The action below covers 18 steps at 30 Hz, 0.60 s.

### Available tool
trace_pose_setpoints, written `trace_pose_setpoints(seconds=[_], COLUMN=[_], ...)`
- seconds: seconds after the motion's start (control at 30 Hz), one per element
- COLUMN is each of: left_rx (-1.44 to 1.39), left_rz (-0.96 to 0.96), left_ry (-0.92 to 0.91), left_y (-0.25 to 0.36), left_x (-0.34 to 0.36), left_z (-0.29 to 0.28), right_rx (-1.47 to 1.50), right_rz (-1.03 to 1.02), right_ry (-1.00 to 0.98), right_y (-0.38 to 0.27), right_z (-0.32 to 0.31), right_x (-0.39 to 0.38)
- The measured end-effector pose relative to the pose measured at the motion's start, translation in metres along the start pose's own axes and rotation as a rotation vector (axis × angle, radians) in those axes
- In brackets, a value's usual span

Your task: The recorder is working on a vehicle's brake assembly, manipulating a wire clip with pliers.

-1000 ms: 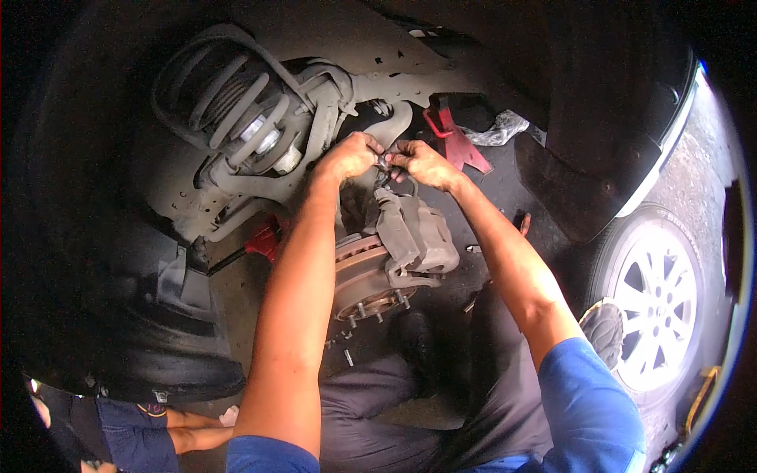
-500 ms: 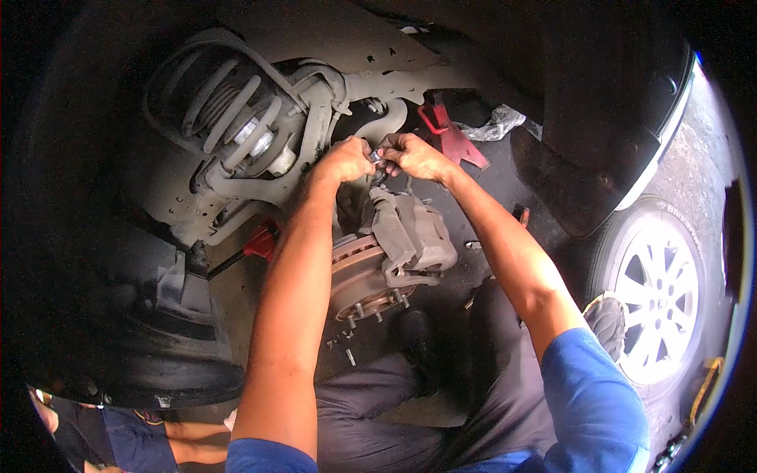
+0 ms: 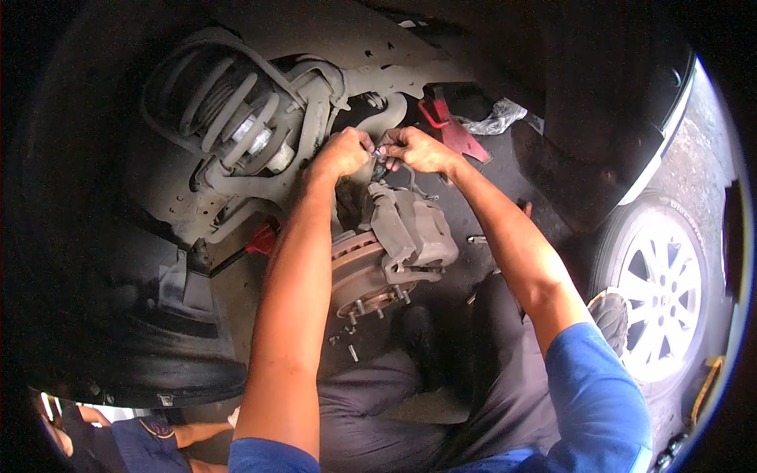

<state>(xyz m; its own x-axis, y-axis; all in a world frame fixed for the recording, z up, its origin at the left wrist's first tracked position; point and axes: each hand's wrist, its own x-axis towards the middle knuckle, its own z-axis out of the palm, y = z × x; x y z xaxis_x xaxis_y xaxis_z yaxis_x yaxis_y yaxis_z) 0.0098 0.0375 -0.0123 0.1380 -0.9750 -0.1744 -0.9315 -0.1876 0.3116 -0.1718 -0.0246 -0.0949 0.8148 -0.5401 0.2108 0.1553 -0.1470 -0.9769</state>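
Note:
Both hands meet above the brake caliper [image 3: 414,229], close to the curved grey suspension bar [image 3: 384,117]. A small shiny metal piece [image 3: 377,153] shows between the fingertips; its exact kind is too small to tell. My left hand [image 3: 344,154] is closed, thumb and fingers pinched at this piece. From the other side my right hand [image 3: 416,150] pinches at it too, fingers bent. A thin hose or line [image 3: 412,180] runs down just below the right hand. Under the caliper is the rusty brake disc [image 3: 359,272] with its bare wheel studs [image 3: 378,307].
A coil spring [image 3: 233,114] stands at the upper left. Red stands [image 3: 457,138] [image 3: 262,236] are beyond and left of the hub. Loose small metal parts [image 3: 352,352] lie on the floor. A removed wheel [image 3: 658,292] is at the right, another person [image 3: 146,441] at the lower left.
The hands stay together with fingers slightly shifted, and the shiny piece is less exposed. The other person at the lower left has moved a little. The view has shifted slightly.

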Motion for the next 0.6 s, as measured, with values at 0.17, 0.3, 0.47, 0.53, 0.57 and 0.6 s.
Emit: trace_pose_setpoints(seconds=[0.17, 0.3, 0.47, 0.53, 0.57, 0.6], left_rx=[0.048, 0.049, 0.055, 0.068, 0.102, 0.090], left_rz=[0.022, 0.054, 0.043, 0.089, 0.064, 0.100], left_ry=[0.001, 0.001, 0.015, 0.017, -0.006, 0.004], left_y=[0.0018, 0.0010, -0.0022, -0.0015, -0.0005, 0.0009], left_x=[-0.0022, -0.0025, -0.0008, -0.0019, -0.0028, -0.0042], left_z=[-0.0012, -0.0013, 0.0004, -0.0001, -0.0006, -0.0010], right_rx=[-0.066, -0.110, -0.082, -0.039, -0.052, -0.067], right_rz=[-0.054, -0.068, -0.107, -0.105, -0.113, -0.077], right_ry=[0.005, 0.005, 0.049, 0.066, 0.069, 0.075], right_y=[0.0010, 0.0001, 0.0005, 0.0011, 0.0013, 0.0015], right_z=[-0.0010, 0.0003, 0.0035, 0.0037, 0.0035, 0.0034], right_x=[0.0023, 0.0020, 0.0008, 0.0007, 0.0009, 0.0011])
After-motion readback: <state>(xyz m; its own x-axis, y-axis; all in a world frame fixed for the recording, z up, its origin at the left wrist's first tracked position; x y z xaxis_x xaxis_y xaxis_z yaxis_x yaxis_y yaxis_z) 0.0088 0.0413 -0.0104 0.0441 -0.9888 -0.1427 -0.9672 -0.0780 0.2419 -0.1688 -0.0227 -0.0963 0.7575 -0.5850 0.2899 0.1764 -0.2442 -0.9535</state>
